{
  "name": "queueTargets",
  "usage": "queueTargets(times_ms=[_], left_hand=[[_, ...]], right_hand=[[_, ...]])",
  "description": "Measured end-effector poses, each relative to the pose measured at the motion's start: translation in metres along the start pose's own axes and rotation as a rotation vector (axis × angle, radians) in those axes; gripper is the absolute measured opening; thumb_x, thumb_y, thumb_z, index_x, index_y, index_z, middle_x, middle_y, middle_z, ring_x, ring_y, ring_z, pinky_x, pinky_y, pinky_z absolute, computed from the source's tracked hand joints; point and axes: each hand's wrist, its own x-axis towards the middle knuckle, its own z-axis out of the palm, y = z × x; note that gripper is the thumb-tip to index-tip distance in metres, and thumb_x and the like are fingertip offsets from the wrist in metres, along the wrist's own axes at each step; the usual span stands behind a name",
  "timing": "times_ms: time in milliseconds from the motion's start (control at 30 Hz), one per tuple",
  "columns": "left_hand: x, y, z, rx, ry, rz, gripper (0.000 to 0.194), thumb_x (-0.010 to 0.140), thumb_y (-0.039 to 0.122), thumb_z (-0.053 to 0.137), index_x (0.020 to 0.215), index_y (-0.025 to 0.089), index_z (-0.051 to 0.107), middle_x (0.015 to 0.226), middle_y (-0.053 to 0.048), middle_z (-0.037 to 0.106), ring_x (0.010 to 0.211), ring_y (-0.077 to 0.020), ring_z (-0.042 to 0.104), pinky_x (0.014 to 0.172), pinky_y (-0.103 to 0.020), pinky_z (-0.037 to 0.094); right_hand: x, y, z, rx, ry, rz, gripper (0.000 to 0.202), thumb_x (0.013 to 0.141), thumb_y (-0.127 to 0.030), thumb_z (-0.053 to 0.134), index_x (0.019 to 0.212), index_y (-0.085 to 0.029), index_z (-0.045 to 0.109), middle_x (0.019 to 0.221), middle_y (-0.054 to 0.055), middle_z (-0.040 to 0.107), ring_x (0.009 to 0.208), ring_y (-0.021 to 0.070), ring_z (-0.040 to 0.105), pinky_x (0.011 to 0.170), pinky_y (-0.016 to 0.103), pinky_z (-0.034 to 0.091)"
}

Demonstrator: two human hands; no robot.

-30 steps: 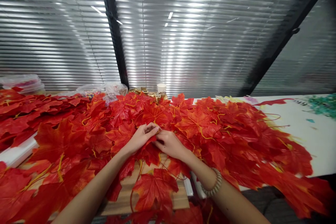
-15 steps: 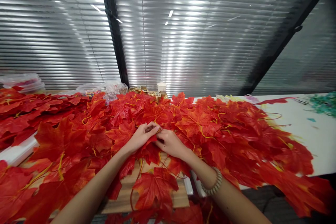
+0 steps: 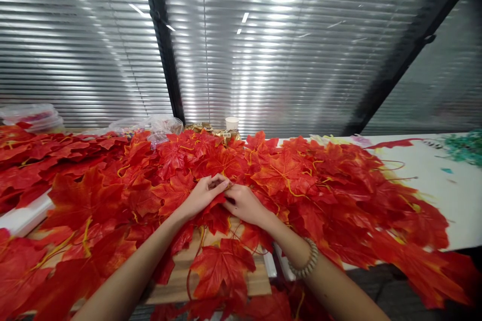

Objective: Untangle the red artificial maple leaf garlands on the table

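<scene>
My left hand (image 3: 205, 191) and my right hand (image 3: 244, 202) meet at the middle, fingertips touching in a pinch. Both seem closed on the upper end of a red artificial maple leaf (image 3: 217, 219), whose blade hangs just below the fingers. The exact spot they pinch is hidden between the fingertips. Nearer to me, a separate red maple leaf (image 3: 225, 267) with a thin reddish vine lies over a wooden board (image 3: 171, 288). A beaded bracelet (image 3: 307, 262) circles my right forearm.
Heaped artificial maple leaves (image 3: 282, 173) with yellow stems surround the hands. Behind stand a paper cup (image 3: 232, 123), gold packets (image 3: 226, 135) and plastic containers (image 3: 33, 116). Green shreds (image 3: 465, 148) lie on the white table (image 3: 457, 195) at right. Window blinds (image 3: 263, 60) rise behind.
Almost nothing differs. Both hands keep the same pinch at the same place, and the view has shifted very slightly.
</scene>
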Motion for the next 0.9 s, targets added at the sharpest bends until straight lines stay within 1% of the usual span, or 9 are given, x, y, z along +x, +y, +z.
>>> queueTargets(times_ms=[100, 500, 900], left_hand=[[-0.0002, 0.0002, 0.0002, 0.004, -0.003, 0.001, 0.024, 0.077, 0.04, 0.059, 0.077, 0.016, 0.06, 0.075, 0.0, 0.061, 0.08, -0.0166, 0.056, 0.081, -0.028, 0.041], [0.0003, -0.0006, 0.0003, 0.015, -0.008, 0.012, 0.026, 0.077, 0.042, 0.059, 0.077, 0.016, 0.061, 0.076, -0.001, 0.062, 0.08, -0.0179, 0.057, 0.083, -0.03, 0.042], [-0.0006, 0.0023, 0.001, 0.017, -0.008, 0.007, 0.026, 0.078, 0.041, 0.059, 0.076, 0.016, 0.061, 0.075, -0.001, 0.062, 0.078, -0.0171, 0.057, 0.081, -0.029, 0.042]], right_hand=[[-0.0002, -0.0002, -0.0001, 0.007, -0.002, 0.003, 0.012, 0.081, -0.013, 0.055, 0.076, -0.012, 0.065, 0.084, 0.009, 0.066, 0.078, 0.0159, 0.06, 0.071, 0.024, 0.045], [0.0003, -0.0004, -0.0008, -0.01, -0.001, -0.005, 0.01, 0.08, -0.012, 0.056, 0.076, -0.012, 0.065, 0.082, 0.009, 0.066, 0.076, 0.0159, 0.06, 0.07, 0.024, 0.045], [0.0007, -0.0012, -0.0014, -0.021, -0.006, -0.004, 0.01, 0.08, -0.012, 0.056, 0.077, -0.012, 0.066, 0.084, 0.009, 0.067, 0.078, 0.0164, 0.06, 0.07, 0.024, 0.045]])
